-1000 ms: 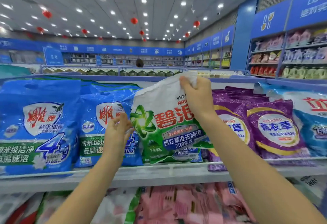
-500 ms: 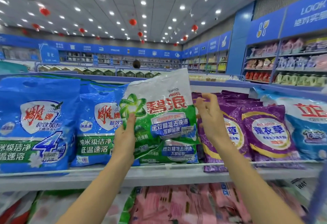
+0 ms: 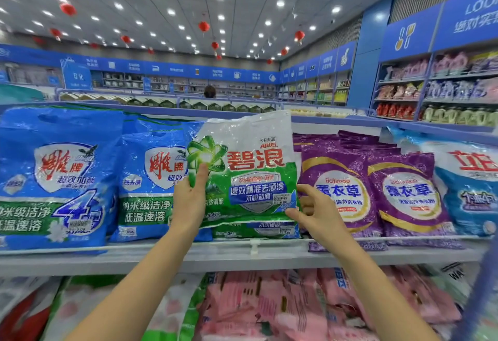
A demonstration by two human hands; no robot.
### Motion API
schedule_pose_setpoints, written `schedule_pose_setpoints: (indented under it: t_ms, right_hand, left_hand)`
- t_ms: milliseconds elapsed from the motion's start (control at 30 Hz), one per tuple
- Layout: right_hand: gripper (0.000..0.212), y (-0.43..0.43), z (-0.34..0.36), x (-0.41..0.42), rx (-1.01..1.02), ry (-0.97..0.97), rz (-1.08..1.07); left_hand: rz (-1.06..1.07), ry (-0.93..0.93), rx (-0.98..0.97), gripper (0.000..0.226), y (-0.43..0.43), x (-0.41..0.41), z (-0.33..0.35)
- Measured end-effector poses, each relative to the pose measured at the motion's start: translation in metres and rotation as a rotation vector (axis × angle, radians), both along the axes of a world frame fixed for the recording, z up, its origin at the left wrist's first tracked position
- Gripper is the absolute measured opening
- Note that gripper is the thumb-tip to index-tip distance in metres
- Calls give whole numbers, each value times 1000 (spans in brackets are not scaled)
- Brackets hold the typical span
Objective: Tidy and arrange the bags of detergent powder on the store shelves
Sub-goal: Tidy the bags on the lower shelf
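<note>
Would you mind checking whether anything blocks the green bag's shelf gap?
Nothing visible does: left hand and right hand hold the green bag between the blue bag and purple bag, overlapping a second green bag.

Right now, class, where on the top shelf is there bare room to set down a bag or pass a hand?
The white front ledge below the bags is bare. A gap between the green-and-white plastic bag and the purple plastic bags fits a hand. Elsewhere bags overlap.

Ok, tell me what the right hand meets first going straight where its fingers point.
The green-and-white bag: the right hand aims at its lower right corner, seemingly already at the edge; depth unclear.
</note>
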State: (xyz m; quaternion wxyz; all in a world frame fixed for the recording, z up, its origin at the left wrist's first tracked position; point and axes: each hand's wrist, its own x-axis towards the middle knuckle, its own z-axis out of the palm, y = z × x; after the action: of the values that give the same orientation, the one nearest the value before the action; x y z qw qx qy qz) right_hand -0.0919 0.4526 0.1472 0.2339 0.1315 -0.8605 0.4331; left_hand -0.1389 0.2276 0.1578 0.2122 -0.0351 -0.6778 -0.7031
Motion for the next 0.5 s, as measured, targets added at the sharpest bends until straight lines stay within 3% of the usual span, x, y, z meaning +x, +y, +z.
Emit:
schedule_pose_setpoints:
  t_ms: [33,133,200,267,367,500]
  right_hand:
    - [40,2,-3,-3,26,2,-18]
    - [50,17,-15,-10,68,-110,-12]
    - [63,22,-23,-10,51,-185,87]
    - [63,17,-25,-11,-99,-228,153]
    - [55,0,-18,-20,-333,-165,61]
    - [38,-25,-20,-42,-529,-22,-61]
  left_hand:
    - [5,-14,-5,48,2,-2,-5]
    - [-15,-59,-23,66,10,2,-17]
    - [-6,-63,-75,60,13,3,-23]
    - [-9,-75,-116,69,18,1,-27]
    - [17,-27,-130,98,25,-2,-31]
    - [11,13,-67,80,31,-8,-32]
